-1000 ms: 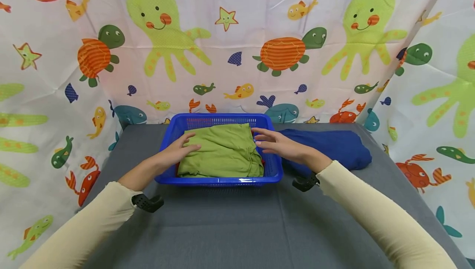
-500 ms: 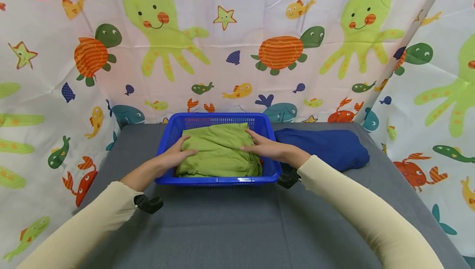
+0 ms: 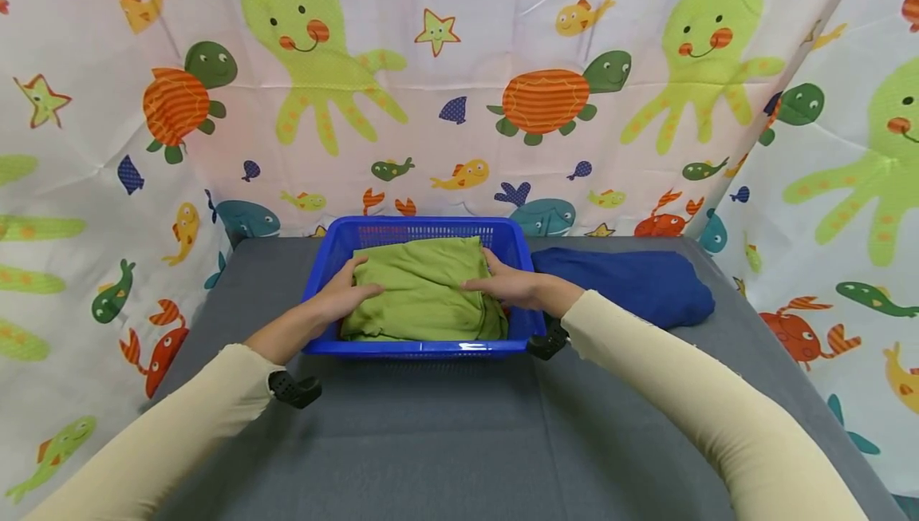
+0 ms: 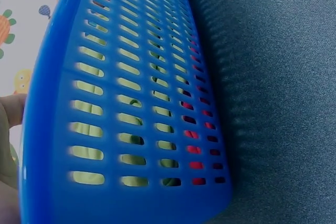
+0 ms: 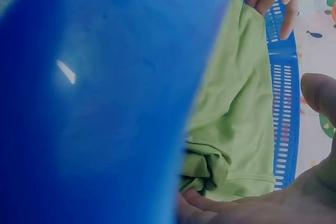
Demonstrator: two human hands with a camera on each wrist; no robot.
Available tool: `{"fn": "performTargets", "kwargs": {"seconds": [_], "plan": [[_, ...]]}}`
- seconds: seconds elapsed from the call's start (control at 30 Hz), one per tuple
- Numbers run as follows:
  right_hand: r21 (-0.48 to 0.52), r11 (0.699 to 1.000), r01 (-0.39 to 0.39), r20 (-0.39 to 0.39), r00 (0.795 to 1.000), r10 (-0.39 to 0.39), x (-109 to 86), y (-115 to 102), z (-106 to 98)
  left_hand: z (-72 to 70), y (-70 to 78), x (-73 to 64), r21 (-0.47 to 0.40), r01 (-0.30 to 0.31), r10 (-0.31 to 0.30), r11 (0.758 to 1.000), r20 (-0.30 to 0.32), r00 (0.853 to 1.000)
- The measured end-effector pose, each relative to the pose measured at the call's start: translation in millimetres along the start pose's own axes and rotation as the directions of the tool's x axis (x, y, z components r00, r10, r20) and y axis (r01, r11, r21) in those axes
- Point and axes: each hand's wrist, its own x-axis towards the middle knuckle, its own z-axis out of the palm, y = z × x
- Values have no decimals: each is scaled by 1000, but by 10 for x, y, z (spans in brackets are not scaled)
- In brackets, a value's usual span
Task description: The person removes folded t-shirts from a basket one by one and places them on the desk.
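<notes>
The left hand point(image 3: 336, 297) is reaching over the blue basket point(image 3: 431, 347), holding its thumb and fingers wide at the left edge of the green cloth point(image 3: 424, 290). This cloth is lying inside the basket, above something red point(image 4: 193, 149). The right hand point(image 3: 513, 285) is spreading wide at the cloth's right edge. Farther right, a dark blue cloth point(image 3: 632, 286) is lying on the desk point(image 3: 431, 441).

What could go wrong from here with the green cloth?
The green cloth is loosely bunched near the right hand, so its folds might slip apart if lifted. Something red shows beneath it through slots in the blue basket and could be dragged along. The basket looms close in that wrist's view, so the right wrist camera might knock it.
</notes>
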Motion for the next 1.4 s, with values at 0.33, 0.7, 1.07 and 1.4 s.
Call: {"fn": "performTargets", "kwargs": {"seconds": [0.33,0.7,1.07,1.4], "plan": [[109,992,-58,47,997,53,67,8,-43,10,24,38,10,61,-61,998,44,997],[127,989,-81,123,990,66,80,-32,-101,12,63,51,-96,-11,14,995,38,999],[217,971,-102,135,988,73,132,25,-116,23,23,98,-148,18,5,989,152,988],[195,981,-15,187,982,-22,88,38,-136,39,28,186,-179,16,19,984,194,981]]}}
